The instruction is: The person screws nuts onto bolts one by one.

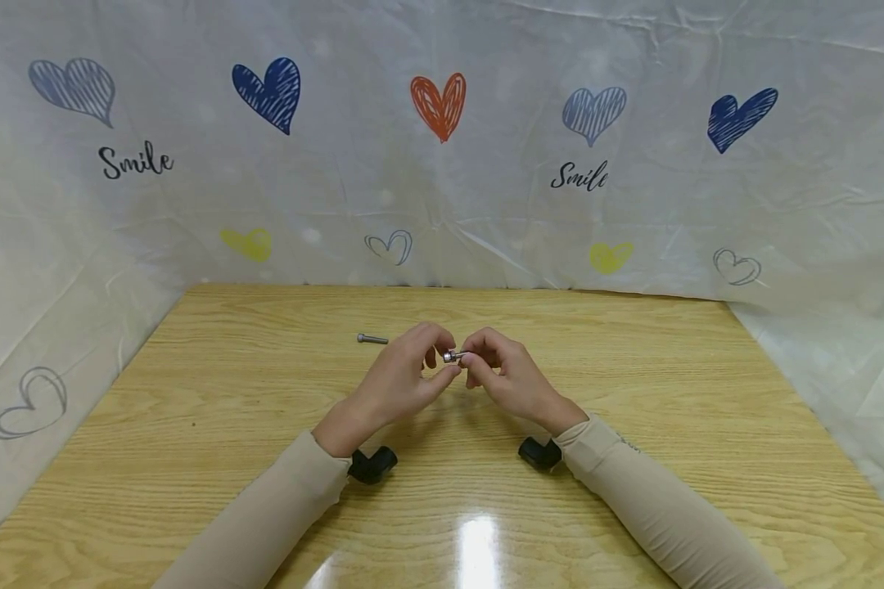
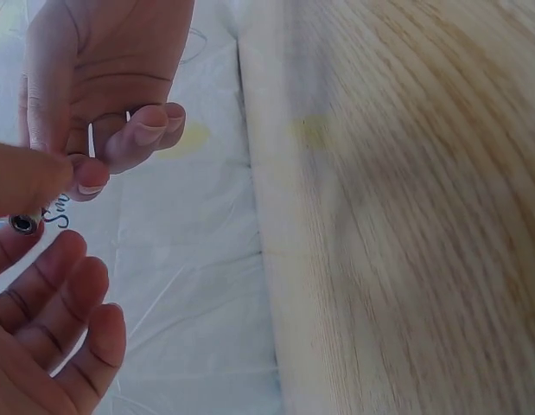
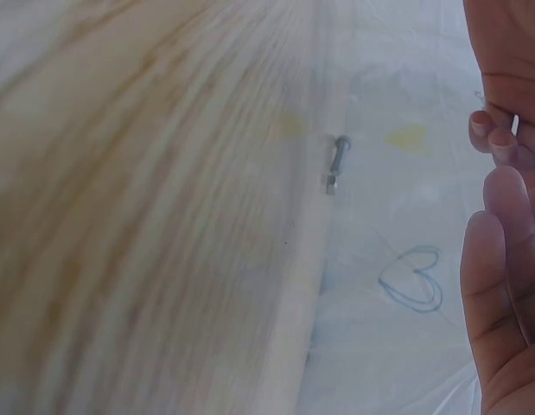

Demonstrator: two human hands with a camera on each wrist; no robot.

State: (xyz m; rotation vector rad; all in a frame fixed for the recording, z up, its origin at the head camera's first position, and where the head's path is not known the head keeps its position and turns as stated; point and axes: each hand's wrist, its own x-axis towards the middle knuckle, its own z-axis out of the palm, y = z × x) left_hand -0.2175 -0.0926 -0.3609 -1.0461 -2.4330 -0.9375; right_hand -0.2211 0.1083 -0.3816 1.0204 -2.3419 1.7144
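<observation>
A small silver socket-head bolt (image 1: 453,357) is held between the two hands above the wooden table. My right hand (image 1: 508,375) pinches its shank end between thumb and forefinger. The thumb and forefinger of my left hand (image 1: 411,372) close round the head end from the other side. In the left wrist view the bolt's dark hollow head (image 2: 23,224) shows between the left thumb and forefinger, while the other left fingers (image 2: 92,346) are spread loosely. Most of the shank is hidden by fingertips.
Another bolt (image 1: 372,339) lies on the table (image 1: 265,393) just beyond the left hand. In the right wrist view a small metal nut (image 3: 331,184) sits by its end. A white cloth (image 1: 501,196) printed with hearts hangs behind the table. Black wrist devices (image 1: 374,465) sit under both wrists.
</observation>
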